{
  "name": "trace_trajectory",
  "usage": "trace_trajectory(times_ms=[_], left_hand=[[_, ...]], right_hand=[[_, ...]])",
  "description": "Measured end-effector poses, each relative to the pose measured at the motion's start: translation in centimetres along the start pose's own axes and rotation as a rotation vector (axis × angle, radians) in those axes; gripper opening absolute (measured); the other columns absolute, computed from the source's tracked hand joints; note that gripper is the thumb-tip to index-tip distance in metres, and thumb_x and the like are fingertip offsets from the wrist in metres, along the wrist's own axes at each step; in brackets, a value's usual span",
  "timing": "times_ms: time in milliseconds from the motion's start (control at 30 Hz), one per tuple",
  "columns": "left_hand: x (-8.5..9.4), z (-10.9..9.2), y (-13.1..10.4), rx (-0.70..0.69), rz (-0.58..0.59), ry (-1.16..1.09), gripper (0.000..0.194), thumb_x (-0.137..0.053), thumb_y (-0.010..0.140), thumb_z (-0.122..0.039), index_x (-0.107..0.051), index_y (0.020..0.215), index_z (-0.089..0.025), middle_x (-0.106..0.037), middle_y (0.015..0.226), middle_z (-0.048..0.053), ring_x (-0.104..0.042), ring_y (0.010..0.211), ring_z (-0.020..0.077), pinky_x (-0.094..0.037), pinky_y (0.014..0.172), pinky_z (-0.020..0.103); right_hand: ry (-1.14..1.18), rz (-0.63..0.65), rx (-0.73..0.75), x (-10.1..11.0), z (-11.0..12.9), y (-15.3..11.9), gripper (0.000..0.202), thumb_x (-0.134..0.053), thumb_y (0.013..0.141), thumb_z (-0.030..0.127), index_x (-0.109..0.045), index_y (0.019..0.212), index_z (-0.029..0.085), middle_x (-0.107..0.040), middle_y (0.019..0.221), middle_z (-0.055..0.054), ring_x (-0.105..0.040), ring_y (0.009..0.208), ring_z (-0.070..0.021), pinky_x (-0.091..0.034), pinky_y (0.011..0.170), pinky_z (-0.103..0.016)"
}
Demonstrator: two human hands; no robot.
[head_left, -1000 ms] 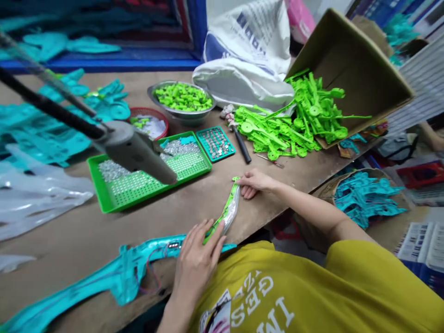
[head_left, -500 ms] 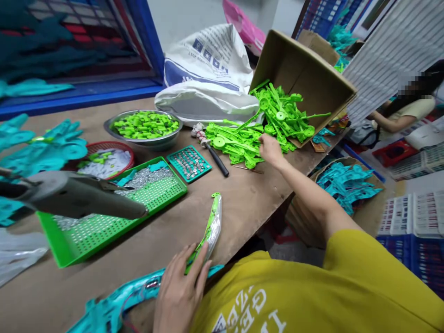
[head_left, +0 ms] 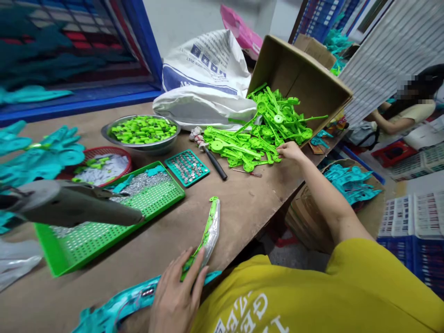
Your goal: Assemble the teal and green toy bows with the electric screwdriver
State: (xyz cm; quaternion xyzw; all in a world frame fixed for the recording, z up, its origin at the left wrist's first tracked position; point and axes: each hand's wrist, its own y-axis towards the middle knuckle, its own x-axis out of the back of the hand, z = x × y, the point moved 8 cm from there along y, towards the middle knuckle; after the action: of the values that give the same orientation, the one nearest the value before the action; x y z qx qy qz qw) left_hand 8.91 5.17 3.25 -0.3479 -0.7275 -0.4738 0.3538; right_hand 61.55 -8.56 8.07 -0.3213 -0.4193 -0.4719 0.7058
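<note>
My left hand lies with fingers stretched and slightly apart across a slim curved green plastic part with a clear cover. Under and beside that hand is a long teal plastic part with small wires, partly hidden by the fingers. My right hand is at the right edge of a heap of green plastic parts. Its fingertips are pinched on one green part at the edge, whose end they partly hide. The heap spills from a tipped cardboard box.
A grey tool body juts over a green basket of small metal pieces. Nearby are a steel bowl, red basket, teal tray, black-handled tool and screwdriver. A co-worker sits far right.
My right hand has shifted to the right along the heap's front edge, uncovering green parts and the screwdriver. My left hand stays on the green part. The view has tilted slightly.
</note>
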Motion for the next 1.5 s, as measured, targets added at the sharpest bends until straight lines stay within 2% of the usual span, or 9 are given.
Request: trace_trajectory(times_ms=[200, 400, 633, 733, 867, 1000, 1167, 1333, 1500], left_hand=[[0.2, 0.2, 0.2, 0.067, -0.014, -0.064, 0.064, -0.053, 0.103, -0.032, -0.031, 0.163, -0.032, -0.062, 0.135, 0.015, -0.066, 0.117, 0.0328, -0.055, 0.098, 0.05], [0.3, 0.4, 0.2, 0.102, -0.032, -0.113, 0.067, -0.056, 0.101, -0.026, -0.031, 0.162, -0.035, -0.059, 0.14, 0.013, -0.063, 0.124, 0.0321, -0.052, 0.105, 0.05], [0.3, 0.6, 0.4, 0.113, -0.041, -0.144, 0.067, -0.055, 0.101, -0.026, -0.029, 0.163, -0.033, -0.06, 0.142, 0.011, -0.064, 0.124, 0.0304, -0.052, 0.107, 0.048], [-0.1, 0.9, 0.1, 0.096, 0.033, -0.151, 0.069, -0.054, 0.101, -0.026, -0.026, 0.164, -0.033, -0.059, 0.145, 0.011, -0.062, 0.128, 0.0308, -0.054, 0.107, 0.05], [-0.2, 1.2, -0.4, 0.082, 0.06, -0.125, 0.071, -0.055, 0.1, -0.025, -0.026, 0.164, -0.03, -0.059, 0.146, 0.012, -0.061, 0.131, 0.0308, -0.054, 0.109, 0.051], [0.1, 1.1, -0.3, 0.068, 0.033, -0.098, 0.071, -0.055, 0.1, -0.026, -0.026, 0.164, -0.03, -0.06, 0.146, 0.011, -0.062, 0.13, 0.03, -0.057, 0.106, 0.048], [0.6, 0.8, 0.3, 0.018, 0.039, -0.056, 0.068, -0.05, 0.102, -0.025, -0.025, 0.164, -0.032, -0.061, 0.145, 0.01, -0.063, 0.129, 0.03, -0.058, 0.105, 0.047], [0.7, 0.6, 0.1, 0.035, -0.004, -0.024, 0.068, -0.053, 0.102, -0.027, -0.026, 0.164, -0.029, -0.061, 0.145, 0.01, -0.062, 0.13, 0.029, -0.056, 0.108, 0.046], [0.9, 1.3, -0.8, 0.069, 0.019, -0.021, 0.069, -0.057, 0.1, -0.027, -0.03, 0.163, -0.03, -0.06, 0.147, 0.01, -0.061, 0.133, 0.0292, -0.056, 0.11, 0.046]], right_hand=[[0.077, -0.231, 0.012, 1.7, -0.1, 1.7, 0.033, -0.067, 0.08, 0.018, -0.077, 0.111, 0.013, -0.079, 0.116, -0.014, -0.071, 0.117, -0.0275, -0.049, 0.11, -0.039], [0.261, -0.262, -0.017, 0.2, 0.2, 3.1, 0.027, -0.066, 0.075, 0.013, -0.078, 0.099, 0.012, -0.08, 0.099, -0.011, -0.075, 0.103, -0.024, -0.053, 0.106, -0.04], [0.453, -0.223, -0.039, -1.2, 1.1, 1.2, 0.024, -0.064, 0.076, 0.009, -0.074, 0.098, 0.009, -0.074, 0.072, -0.006, -0.071, 0.063, -0.0149, -0.063, 0.071, -0.03], [0.391, -0.246, -0.01, -0.6, 1.4, 0.0, 0.027, -0.058, 0.081, 0.012, -0.073, 0.104, 0.009, -0.076, 0.08, -0.008, -0.074, 0.069, -0.0173, -0.063, 0.073, -0.032], [0.178, -0.305, 0.095, 0.9, 2.6, -1.4, 0.032, -0.052, 0.086, 0.017, -0.073, 0.109, 0.011, -0.076, 0.106, -0.017, -0.073, 0.102, -0.0289, -0.056, 0.1, -0.047], [-0.037, -0.29, 0.245, 0.7, 5.6, -1.4, 0.029, -0.056, 0.084, 0.018, -0.074, 0.105, 0.008, -0.067, 0.124, -0.026, -0.063, 0.119, -0.0395, -0.047, 0.109, -0.055], [-0.193, -0.179, 0.542, -2.8, 12.6, 0.9, 0.044, -0.045, 0.09, 0.011, -0.068, 0.128, 0.011, -0.067, 0.133, -0.019, -0.059, 0.125, -0.0316, -0.044, 0.112, -0.046], [-0.313, -0.064, 0.72, -6.5, 17.8, 3.7, 0.051, -0.047, 0.086, 0.004, -0.069, 0.131, 0.016, -0.071, 0.131, -0.015, -0.053, 0.132, -0.031, -0.031, 0.121, -0.051], [-0.361, -0.088, 0.731, -5.0, 19.3, 5.0, 0.043, -0.037, 0.095, 0.008, -0.074, 0.118, 0.01, -0.07, 0.117, -0.021, -0.055, 0.12, -0.0326, -0.035, 0.114, -0.05]])
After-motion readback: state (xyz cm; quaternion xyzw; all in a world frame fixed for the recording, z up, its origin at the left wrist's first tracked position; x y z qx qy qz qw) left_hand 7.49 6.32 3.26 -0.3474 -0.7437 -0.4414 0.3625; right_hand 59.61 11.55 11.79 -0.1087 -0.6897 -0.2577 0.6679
